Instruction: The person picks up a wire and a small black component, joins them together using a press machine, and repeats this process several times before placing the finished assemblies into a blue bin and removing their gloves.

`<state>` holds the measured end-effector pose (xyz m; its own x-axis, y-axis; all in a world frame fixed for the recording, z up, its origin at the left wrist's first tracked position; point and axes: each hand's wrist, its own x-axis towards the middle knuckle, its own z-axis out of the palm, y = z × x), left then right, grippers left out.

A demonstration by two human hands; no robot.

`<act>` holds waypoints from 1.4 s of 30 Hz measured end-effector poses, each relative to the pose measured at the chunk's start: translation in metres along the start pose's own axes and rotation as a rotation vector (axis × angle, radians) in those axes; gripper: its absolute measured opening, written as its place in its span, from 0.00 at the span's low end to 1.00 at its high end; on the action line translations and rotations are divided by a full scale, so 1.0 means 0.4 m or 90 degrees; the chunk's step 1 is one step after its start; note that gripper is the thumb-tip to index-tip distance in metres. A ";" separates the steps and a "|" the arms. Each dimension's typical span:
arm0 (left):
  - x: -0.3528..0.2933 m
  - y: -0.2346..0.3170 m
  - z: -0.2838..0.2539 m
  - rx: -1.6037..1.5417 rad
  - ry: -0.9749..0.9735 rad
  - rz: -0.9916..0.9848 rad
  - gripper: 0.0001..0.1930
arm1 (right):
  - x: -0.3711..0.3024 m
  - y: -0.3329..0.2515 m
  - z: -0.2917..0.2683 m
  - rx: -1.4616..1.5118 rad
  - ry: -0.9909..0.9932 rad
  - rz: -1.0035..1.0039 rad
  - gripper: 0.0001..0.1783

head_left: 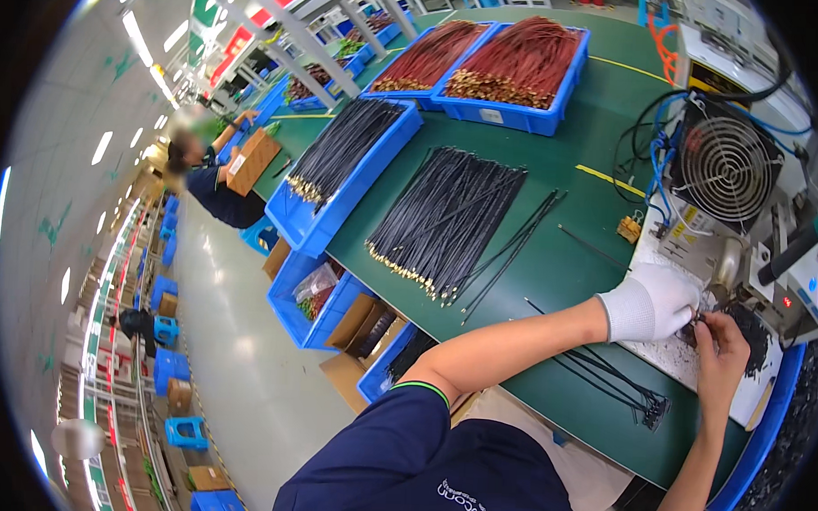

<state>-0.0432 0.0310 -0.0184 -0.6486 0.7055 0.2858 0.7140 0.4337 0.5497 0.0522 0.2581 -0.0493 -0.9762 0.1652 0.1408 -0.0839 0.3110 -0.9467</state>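
Note:
My left hand [655,302], in a white glove, is closed at the white work plate of a bench machine. A thin black cable [592,247] runs across the green table into this glove. My bare right hand [723,346] meets the gloved fingertips, with thumb and finger pinched on a small dark piece too hidden to name. Left of the hands lies a wide layer of black cables [446,216] with brass-coloured ends. Under my left forearm, a small group of black cables [614,382] lies near the table's front edge.
The machine carries a round fan grille [729,163]. Black scraps [750,338] lie on its plate, and a blue bin [790,395] of black pieces stands at right. Blue trays hold black cables [345,154] and red cables [519,61]. A co-worker [218,181] handles a cardboard box at far left.

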 end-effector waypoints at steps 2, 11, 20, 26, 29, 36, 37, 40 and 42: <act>-0.021 0.000 -0.010 -0.007 0.028 -0.010 0.13 | -0.002 -0.014 0.010 -0.001 -0.013 -0.010 0.08; -0.161 0.023 -0.078 -0.012 0.144 0.110 0.10 | -0.131 -0.085 -0.038 -0.050 0.004 -0.027 0.09; -0.327 0.035 -0.201 0.027 0.072 -0.009 0.12 | -0.263 -0.165 -0.047 -0.076 -0.087 0.097 0.18; -0.375 -0.174 -0.304 0.348 0.208 -0.258 0.08 | -0.310 -0.165 -0.077 -0.206 -0.016 0.059 0.17; -0.382 -0.266 -0.336 0.384 0.115 -0.320 0.08 | -0.308 -0.170 -0.067 -0.220 0.004 0.021 0.17; -0.363 -0.292 -0.292 0.427 0.102 -0.289 0.06 | -0.309 -0.189 -0.048 -0.212 -0.024 0.015 0.17; -0.361 -0.294 -0.295 0.432 0.106 -0.289 0.06 | -0.308 -0.194 -0.042 -0.210 -0.023 0.010 0.17; -0.376 -0.306 -0.317 0.422 0.092 -0.314 0.07 | -0.298 -0.202 -0.020 -0.191 -0.035 -0.003 0.18; -0.385 -0.299 -0.328 0.424 0.126 -0.302 0.07 | -0.295 -0.201 -0.006 -0.186 -0.024 -0.035 0.18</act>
<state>-0.0632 -0.2028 -0.0252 -0.9089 0.2812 0.3078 0.3207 0.9433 0.0855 0.1744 0.2158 0.0107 -0.9789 0.1073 0.1737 -0.0812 0.5760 -0.8134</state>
